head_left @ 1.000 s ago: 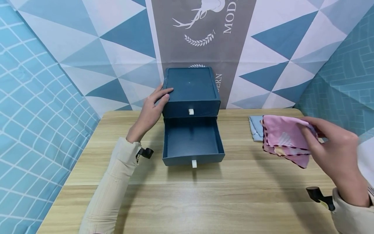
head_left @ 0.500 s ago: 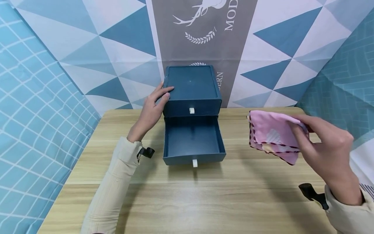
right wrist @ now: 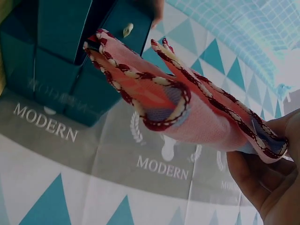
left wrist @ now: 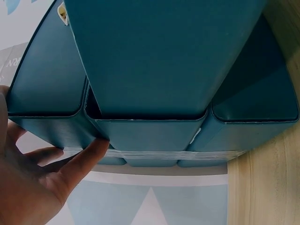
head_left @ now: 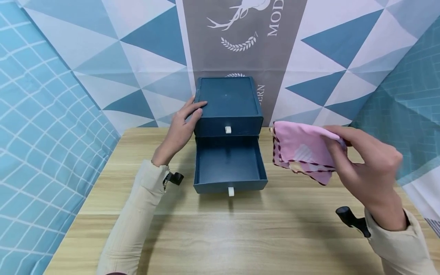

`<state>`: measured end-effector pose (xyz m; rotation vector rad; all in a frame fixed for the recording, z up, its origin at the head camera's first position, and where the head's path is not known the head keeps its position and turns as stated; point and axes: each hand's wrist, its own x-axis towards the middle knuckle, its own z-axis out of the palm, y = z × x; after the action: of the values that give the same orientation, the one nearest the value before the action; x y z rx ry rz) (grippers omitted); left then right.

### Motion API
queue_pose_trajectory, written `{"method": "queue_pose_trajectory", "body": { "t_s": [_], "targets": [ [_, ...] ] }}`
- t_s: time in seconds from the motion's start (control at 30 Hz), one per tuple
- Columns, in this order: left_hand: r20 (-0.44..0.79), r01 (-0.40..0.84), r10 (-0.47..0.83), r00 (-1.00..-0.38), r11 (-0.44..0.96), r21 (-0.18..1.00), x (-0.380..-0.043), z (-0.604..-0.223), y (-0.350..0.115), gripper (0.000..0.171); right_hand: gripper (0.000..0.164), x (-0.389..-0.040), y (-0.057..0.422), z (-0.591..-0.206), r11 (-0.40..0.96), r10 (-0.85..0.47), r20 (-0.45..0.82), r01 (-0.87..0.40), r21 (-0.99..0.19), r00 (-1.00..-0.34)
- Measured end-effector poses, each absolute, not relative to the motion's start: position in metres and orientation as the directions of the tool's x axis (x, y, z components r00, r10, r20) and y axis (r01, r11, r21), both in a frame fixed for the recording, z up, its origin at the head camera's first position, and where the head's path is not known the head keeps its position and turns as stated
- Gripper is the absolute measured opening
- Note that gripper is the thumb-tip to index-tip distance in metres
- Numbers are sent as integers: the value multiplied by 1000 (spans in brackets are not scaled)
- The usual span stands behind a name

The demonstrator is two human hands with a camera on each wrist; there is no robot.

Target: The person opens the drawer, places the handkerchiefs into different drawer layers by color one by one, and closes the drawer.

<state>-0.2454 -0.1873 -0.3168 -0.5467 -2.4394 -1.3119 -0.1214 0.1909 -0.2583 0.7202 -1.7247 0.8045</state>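
Note:
A dark blue two-tier drawer box (head_left: 228,97) stands at the back of the table, its lower drawer (head_left: 228,164) pulled out with nothing inside. My left hand (head_left: 180,128) rests at the box's top left edge, fingers lying on the top and along the side. In the left wrist view, fingertips (left wrist: 96,146) touch the box's side. My right hand (head_left: 366,164) pinches a folded pink towel (head_left: 302,143) by its right end, just right of the drawer. Its dark red and white stitched border and loose folds show in the right wrist view, below the box (right wrist: 61,47).
White tabs mark the upper drawer (head_left: 228,130) and the lower drawer front (head_left: 231,191). Behind the wooden table (head_left: 220,236) hangs a patterned backdrop (head_left: 158,76). Blue grid cloth (head_left: 41,145) hangs along the left side.
My right hand has carried the pink towel left, closer to the open drawer. A folded light blue cloth seen behind it earlier is now out of sight. My left hand stays put.

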Motion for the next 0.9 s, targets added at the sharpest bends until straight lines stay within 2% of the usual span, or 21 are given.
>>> {"method": "queue_pose_trajectory", "body": {
  "t_s": [0.17, 0.57, 0.9],
  "targets": [
    [450, 479, 187, -873, 498, 723, -246, -317, -185, 44, 16, -126, 183, -256, 567, -83, 965, -809, -159, -248],
    [456, 484, 187, -870, 503, 716, -246, -317, -190, 44, 35, -137, 155, -258, 481, -115, 959, -859, -175, -260],
    [444, 470, 179, -878, 501, 727, -244, -317, -189, 44, 29, -150, 133, -267, 414, -176, 942, -890, -192, -285]
  ]
}}
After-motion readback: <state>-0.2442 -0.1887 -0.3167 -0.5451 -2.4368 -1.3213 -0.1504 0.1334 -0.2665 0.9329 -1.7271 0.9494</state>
